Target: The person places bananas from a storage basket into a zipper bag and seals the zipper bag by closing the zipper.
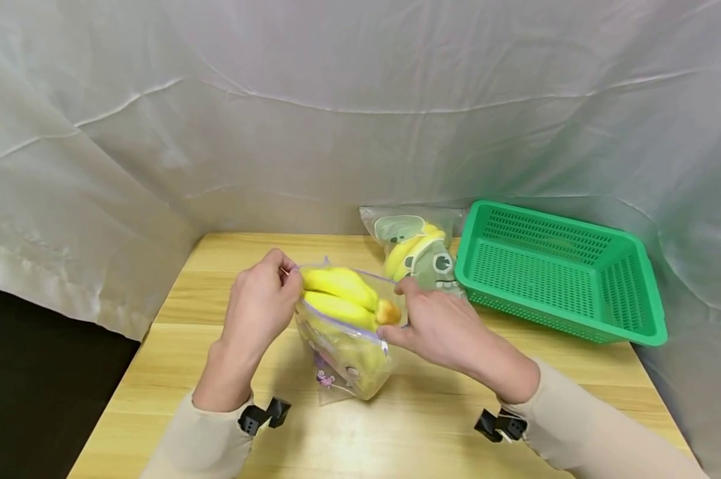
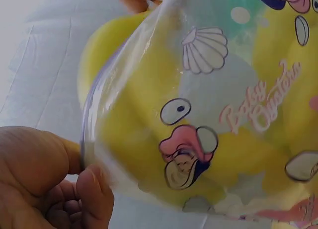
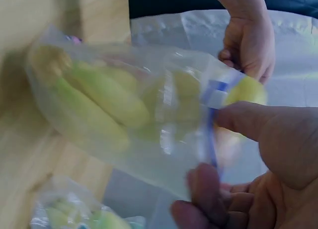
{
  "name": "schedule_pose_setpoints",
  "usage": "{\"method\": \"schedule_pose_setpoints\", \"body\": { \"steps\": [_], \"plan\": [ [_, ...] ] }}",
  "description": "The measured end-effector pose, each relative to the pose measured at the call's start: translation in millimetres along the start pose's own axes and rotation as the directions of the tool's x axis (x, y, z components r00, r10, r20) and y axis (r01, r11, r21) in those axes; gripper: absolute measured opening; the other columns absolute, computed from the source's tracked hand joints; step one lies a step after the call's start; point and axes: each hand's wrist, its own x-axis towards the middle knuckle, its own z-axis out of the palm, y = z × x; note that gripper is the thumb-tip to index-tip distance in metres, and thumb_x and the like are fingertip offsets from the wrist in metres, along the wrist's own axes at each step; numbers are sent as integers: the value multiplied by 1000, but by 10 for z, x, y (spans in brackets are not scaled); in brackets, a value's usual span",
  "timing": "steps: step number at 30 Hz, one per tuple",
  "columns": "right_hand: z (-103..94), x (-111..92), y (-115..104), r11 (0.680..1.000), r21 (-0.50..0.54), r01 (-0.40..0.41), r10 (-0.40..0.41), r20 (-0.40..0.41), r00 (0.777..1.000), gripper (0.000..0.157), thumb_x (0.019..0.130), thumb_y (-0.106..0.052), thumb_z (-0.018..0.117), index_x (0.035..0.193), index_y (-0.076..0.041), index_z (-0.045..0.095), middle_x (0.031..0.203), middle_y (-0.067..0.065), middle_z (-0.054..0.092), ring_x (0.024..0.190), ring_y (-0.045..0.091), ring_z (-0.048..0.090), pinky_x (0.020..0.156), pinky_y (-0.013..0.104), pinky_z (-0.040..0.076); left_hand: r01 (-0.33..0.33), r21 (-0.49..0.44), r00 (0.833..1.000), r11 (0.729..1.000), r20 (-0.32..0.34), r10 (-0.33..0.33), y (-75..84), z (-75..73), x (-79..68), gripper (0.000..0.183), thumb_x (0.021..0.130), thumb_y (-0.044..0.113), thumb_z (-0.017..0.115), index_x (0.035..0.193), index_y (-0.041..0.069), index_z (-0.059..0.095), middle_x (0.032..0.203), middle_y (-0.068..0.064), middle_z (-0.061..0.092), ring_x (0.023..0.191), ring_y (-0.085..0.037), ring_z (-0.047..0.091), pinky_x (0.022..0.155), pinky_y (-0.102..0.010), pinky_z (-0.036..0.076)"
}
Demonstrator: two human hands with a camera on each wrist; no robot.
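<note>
A clear zip bag (image 1: 360, 362) printed with cartoon figures is held up at the middle of the table. Yellow bananas (image 1: 339, 285) fill it, and some rise out of its mouth between my hands. My left hand (image 1: 259, 303) pinches the left end of the purple-edged opening between thumb and finger. At the other end, my right hand (image 1: 441, 326) grips the rim, its thumb (image 3: 243, 117) beside the blue-and-white slider (image 3: 216, 95). Lower in the right wrist view, more bananas (image 3: 102, 105) show through the plastic. Printed shells and lettering face the left wrist camera.
Behind my right hand lies another printed bag (image 1: 441, 263) with bananas inside. A green perforated basket (image 1: 561, 326) stands at the back right of the wooden table (image 1: 181, 319). Grey fabric (image 1: 348, 146) hangs behind and around the table.
</note>
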Motion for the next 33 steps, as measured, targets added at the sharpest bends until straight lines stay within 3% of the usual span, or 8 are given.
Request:
{"method": "schedule_pose_setpoints", "body": {
  "steps": [6,11,15,19,23,27,30,33],
  "plan": [
    [-59,-50,28,996,-57,73,-72,25,997,62,79,-71,59,112,-19,68,94,-5,70,77,12,65,62,34,50,10,1,999,1000,-41,-10,-21,-2,-20,15,93,21,44,92,13,58,69,-2,56,50,-18,47,46,-32,38],
    [18,-95,75,987,-33,155,-154,33,988,49,77,-65,67,104,-24,72,103,-3,57,72,11,57,56,29,45,23,2,999,1000,-47,-23,-27,-4,-16,14,91,21,45,89,14,57,69,-2,56,53,-19,49,48,-32,38],
    [62,-74,114,978,-55,199,-203,-77,976,16,79,-30,69,93,-21,70,102,1,51,65,8,48,51,23,37,34,2,999,999,-27,-34,-7,-21,-47,13,90,22,44,87,15,55,69,-1,55,53,-18,48,48,-32,37],
    [40,-12,145,978,-69,195,-206,-230,951,17,77,-15,62,92,-17,70,112,5,55,69,11,53,56,27,43,49,-9,998,999,36,-49,10,-62,-119,12,89,24,46,87,16,53,71,-3,55,55,-20,49,49,-32,37],
    [33,41,152,972,-33,235,-234,-296,926,18,82,-8,57,89,-14,73,114,5,59,78,15,60,68,32,50,52,-103,984,993,174,-33,-38,-63,-132,25,94,31,50,110,13,54,105,-7,57,89,-25,55,72,-39,47],
    [49,62,152,957,-29,289,-283,-320,904,17,83,-5,57,83,-14,72,111,3,62,86,16,62,73,33,52,46,-349,952,936,299,65,-227,7,34,56,98,51,48,140,15,41,141,-7,46,131,-27,43,107,-50,37],
    [52,73,157,948,-34,316,-309,-337,889,16,82,-4,58,81,-14,71,110,3,63,85,15,61,72,32,52,82,-526,925,846,356,132,-393,92,225,63,99,53,43,149,15,34,150,-9,39,140,-29,36,113,-53,30],
    [56,91,162,939,-37,343,-335,-341,879,16,82,-4,58,81,-14,71,111,4,63,85,15,62,73,32,52,122,-545,908,830,398,128,-490,186,393,60,102,43,41,153,16,25,156,-9,32,144,-29,32,115,-52,28]
  ]
}}
